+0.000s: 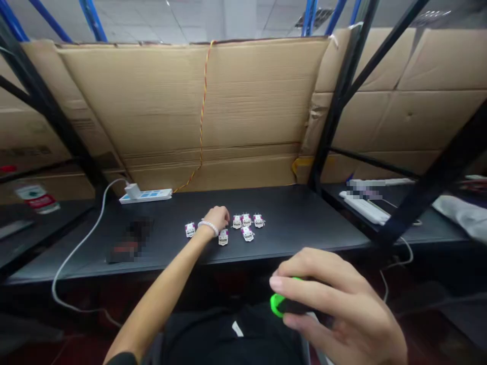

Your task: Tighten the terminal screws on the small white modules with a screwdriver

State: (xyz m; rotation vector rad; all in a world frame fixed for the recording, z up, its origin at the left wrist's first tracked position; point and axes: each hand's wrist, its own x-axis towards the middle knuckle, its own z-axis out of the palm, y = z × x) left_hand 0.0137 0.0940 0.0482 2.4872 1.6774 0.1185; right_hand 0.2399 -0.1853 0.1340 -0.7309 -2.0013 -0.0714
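L hand (pixel 216 218) stretched out on desk (pixel 304 223), fingers curled among small white/pink parts (pixel 247 225); can't tell if pinching one. R hand (pixel 335 309) near lap, clasping green/black tool (pixel 281 304). Approx 7 parts loose on desk, none visibly worked yet. Power strip (pixel 146 195) at back-left.

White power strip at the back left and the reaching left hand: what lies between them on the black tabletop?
Head view: only bare black tabletop lies between white power strip and left hand.
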